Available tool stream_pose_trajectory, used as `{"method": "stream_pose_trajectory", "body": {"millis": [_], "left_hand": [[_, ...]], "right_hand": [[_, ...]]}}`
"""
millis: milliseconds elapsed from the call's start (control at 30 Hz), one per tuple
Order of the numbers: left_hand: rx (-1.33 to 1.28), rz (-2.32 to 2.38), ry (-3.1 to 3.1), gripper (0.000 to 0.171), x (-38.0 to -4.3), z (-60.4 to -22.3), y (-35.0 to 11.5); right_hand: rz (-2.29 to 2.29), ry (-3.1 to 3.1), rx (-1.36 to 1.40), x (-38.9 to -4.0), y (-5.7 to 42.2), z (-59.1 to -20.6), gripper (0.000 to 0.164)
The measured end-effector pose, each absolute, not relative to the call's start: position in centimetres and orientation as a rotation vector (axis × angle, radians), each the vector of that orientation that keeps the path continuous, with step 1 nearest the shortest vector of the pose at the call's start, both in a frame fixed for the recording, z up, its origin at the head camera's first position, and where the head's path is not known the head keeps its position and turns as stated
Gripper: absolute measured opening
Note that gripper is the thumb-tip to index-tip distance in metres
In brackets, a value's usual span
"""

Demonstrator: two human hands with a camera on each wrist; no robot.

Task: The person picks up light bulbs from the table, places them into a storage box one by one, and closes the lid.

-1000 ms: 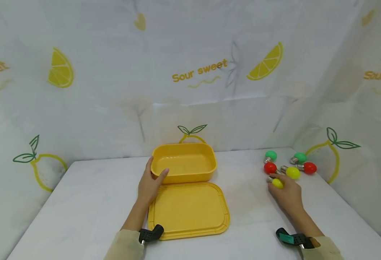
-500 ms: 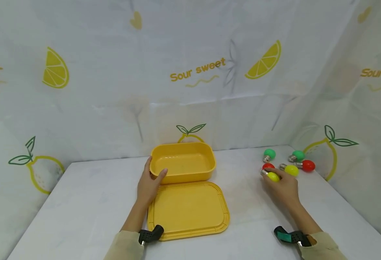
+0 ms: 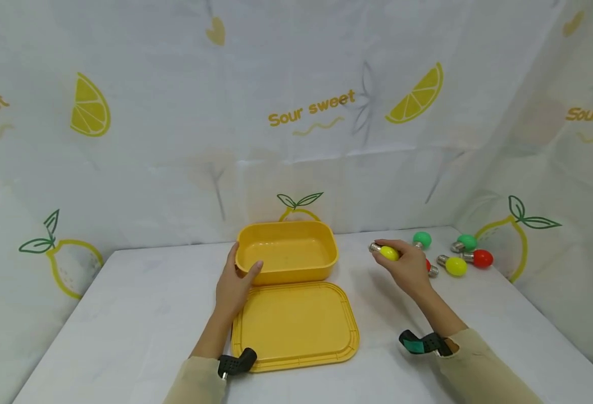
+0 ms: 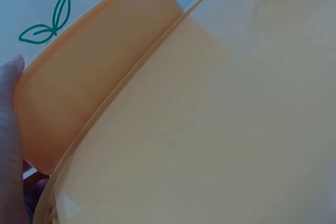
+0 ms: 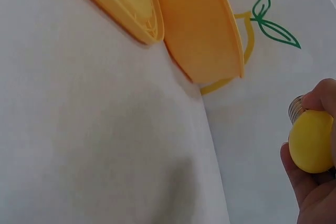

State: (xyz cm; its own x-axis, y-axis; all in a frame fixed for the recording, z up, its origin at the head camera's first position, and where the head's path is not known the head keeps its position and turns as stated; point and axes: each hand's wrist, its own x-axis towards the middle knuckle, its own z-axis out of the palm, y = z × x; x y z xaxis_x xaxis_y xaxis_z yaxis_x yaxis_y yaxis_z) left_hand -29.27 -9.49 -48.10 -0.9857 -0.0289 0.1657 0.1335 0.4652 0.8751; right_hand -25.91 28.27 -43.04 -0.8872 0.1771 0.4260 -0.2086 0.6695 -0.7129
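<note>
In the head view my left hand [image 3: 232, 287] holds the left corner of a yellow plastic box [image 3: 296, 276], thumb at its front rim and fingers along its side. The box's inside is bare. Just in front of it lies a flat yellow lid [image 3: 296, 325]. My right hand [image 3: 410, 270] pinches a small yellow light bulb [image 3: 389, 253] above the table, to the right of the box. Its metal screw base points left. The right wrist view shows the same bulb [image 5: 311, 142] between thumb and fingers, with the box wall [image 5: 202, 24] beyond.
Several bulbs lie at the table's back right: a green bulb [image 3: 422, 239], another green bulb [image 3: 468, 242], a yellow bulb [image 3: 456, 266], a red bulb [image 3: 483, 258], and one red bulb partly hidden behind my right hand. A printed white cloth [image 3: 175, 140] hangs behind the table.
My right hand has lifted the yellow bulb from beside the other bulbs and carried it left towards the box. The left hand has stayed at the box.
</note>
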Motion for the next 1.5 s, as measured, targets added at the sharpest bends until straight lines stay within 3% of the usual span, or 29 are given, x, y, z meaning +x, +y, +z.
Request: {"method": "stream_pose_trajectory", "body": {"millis": [867, 1500], "left_hand": [[-0.099, -1.592, -2.508, 0.092, -29.3, -48.4, -9.3], [-0.087, -1.592, -2.495, 0.091, -29.5, -48.5, -9.3]], "right_hand": [[1.298, -2.456, 0.34, -31.7, 19.8, -42.3, 0.031], [0.923, -2.77, 0.37, -34.8, 15.9, -41.6, 0.032]]}}
